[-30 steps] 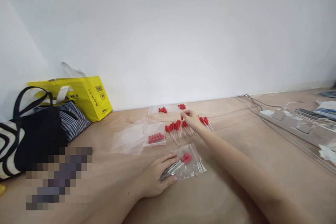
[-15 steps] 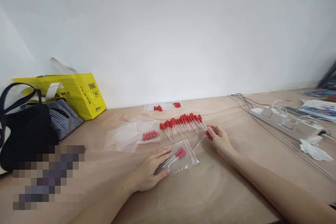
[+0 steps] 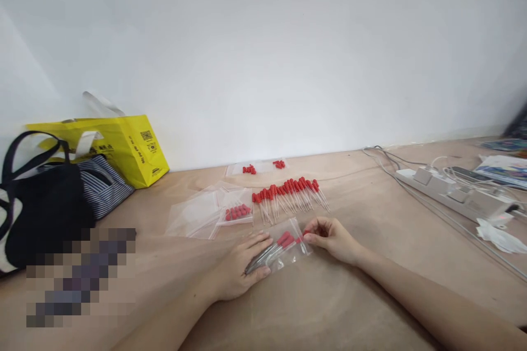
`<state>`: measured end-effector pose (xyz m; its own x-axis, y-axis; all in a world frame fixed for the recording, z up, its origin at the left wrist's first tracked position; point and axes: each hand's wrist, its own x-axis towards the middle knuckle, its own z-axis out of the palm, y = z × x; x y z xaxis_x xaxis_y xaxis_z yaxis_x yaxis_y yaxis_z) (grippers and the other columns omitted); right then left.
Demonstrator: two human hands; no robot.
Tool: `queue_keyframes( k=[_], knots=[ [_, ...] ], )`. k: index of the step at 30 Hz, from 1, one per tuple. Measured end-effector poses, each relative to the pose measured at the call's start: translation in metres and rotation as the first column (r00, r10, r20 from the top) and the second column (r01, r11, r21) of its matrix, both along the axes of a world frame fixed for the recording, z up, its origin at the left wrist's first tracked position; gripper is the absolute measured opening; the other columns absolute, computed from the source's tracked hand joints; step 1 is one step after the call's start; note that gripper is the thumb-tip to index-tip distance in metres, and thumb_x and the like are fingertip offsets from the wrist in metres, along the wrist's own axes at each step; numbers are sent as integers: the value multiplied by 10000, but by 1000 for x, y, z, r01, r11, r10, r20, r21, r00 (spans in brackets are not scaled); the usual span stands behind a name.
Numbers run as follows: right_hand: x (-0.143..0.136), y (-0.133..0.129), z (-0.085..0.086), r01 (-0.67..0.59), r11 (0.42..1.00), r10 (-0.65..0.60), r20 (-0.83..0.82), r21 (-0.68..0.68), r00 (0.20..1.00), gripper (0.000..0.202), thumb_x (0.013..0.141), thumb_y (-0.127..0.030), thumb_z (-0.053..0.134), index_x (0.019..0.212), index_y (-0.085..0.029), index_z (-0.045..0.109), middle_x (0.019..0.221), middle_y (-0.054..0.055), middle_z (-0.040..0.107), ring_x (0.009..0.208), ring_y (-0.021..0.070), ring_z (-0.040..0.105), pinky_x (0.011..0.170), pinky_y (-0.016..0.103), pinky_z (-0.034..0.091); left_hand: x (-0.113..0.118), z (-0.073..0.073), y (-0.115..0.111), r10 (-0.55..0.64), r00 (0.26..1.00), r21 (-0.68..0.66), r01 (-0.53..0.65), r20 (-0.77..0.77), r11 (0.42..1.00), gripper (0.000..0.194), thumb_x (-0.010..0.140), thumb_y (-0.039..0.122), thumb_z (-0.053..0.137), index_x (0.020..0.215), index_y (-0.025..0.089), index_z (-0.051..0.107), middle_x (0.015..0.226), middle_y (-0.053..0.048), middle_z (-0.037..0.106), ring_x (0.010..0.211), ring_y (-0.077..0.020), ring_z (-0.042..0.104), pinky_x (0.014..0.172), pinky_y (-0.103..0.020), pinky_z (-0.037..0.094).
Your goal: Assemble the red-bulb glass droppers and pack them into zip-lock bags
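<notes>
My left hand (image 3: 242,266) rests over the lower left end of a clear zip-lock bag (image 3: 290,261), fingers and thumb holding it on the table. Inside the bag lie droppers (image 3: 285,240) with red bulbs and clear tubes. At the bag's open right end, my right hand (image 3: 331,238) pinches a dropper (image 3: 305,234) by its red bulb, the tube reaching into the bag. Just behind, a row of loose droppers (image 3: 288,192) lies side by side, bulbs away from me. To their left is another bag (image 3: 237,212) with several red-bulbed droppers.
Flat clear bags (image 3: 189,218) lie left of the row. Farther back are small red pieces (image 3: 249,169) on clear plastic. A yellow bag (image 3: 138,148) and a black bag (image 3: 45,208) stand left. On the right are a power strip (image 3: 447,189), cables and a crumpled tissue (image 3: 500,236).
My right hand has moved left and nearer to me, bringing the dropper from beside the row into the mouth of the bag. My left hand stays on the bag.
</notes>
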<state>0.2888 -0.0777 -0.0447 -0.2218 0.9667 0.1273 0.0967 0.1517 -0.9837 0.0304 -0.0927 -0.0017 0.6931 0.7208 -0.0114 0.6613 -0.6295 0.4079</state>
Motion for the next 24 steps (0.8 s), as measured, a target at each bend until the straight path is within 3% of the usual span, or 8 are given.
queue_keyframes(
  k=[5,10,13,16,18,21,24],
  knots=[
    [1,3,1,-143,989,136,174,26,975,248,643,-379,651,766,-164,650,563,-22,525,497,72,399,482,209,312,1,1,-1,16,1000,-9,-16,-4,1000,508,838,422,414,1297,222,328,1377,-50,298,1258,-222,260,1022,-426,247],
    [-7,7,4,-231,972,220,175,46,960,224,635,-369,651,678,-150,630,599,-11,548,514,74,428,484,199,322,1,0,-1,14,1000,7,-14,-11,1000,493,839,403,414,1293,229,333,1373,-40,308,1257,-217,263,1021,-418,255],
    [-14,9,2,-157,986,145,196,49,970,211,641,-345,642,638,-138,602,537,-23,525,476,68,414,467,195,315,1,-1,0,5,1000,8,-5,-13,1000,495,841,400,413,1296,225,329,1375,-41,304,1258,-215,261,1025,-417,249],
    [-16,9,1,-96,980,41,297,172,954,161,667,-298,614,642,-139,606,527,-27,511,481,69,402,461,190,303,0,-2,1,-2,1000,15,2,-2,1000,495,837,402,422,1293,230,336,1372,-41,309,1255,-221,268,1026,-422,244],
    [-13,11,2,-153,965,70,356,213,932,135,682,-270,587,649,-142,618,545,-23,523,495,72,411,468,189,309,0,-3,2,0,1000,17,0,7,1000,498,832,398,432,1291,230,341,1370,-43,313,1252,-226,273,1027,-430,241],
    [-5,22,8,-214,967,153,353,140,923,142,692,-260,558,670,-139,629,589,-3,575,518,85,469,498,196,359,0,-3,2,6,1000,13,-6,15,1000,501,822,379,452,1289,228,348,1367,-44,319,1247,-230,284,1028,-429,241],
    [-5,42,18,-50,982,-24,383,183,923,126,672,-248,561,633,-138,609,598,11,597,556,110,520,523,208,387,-1,-2,1,12,1000,13,-12,29,1000,501,813,360,470,1285,241,353,1365,-36,324,1240,-229,297,1023,-421,256]
  ],
)
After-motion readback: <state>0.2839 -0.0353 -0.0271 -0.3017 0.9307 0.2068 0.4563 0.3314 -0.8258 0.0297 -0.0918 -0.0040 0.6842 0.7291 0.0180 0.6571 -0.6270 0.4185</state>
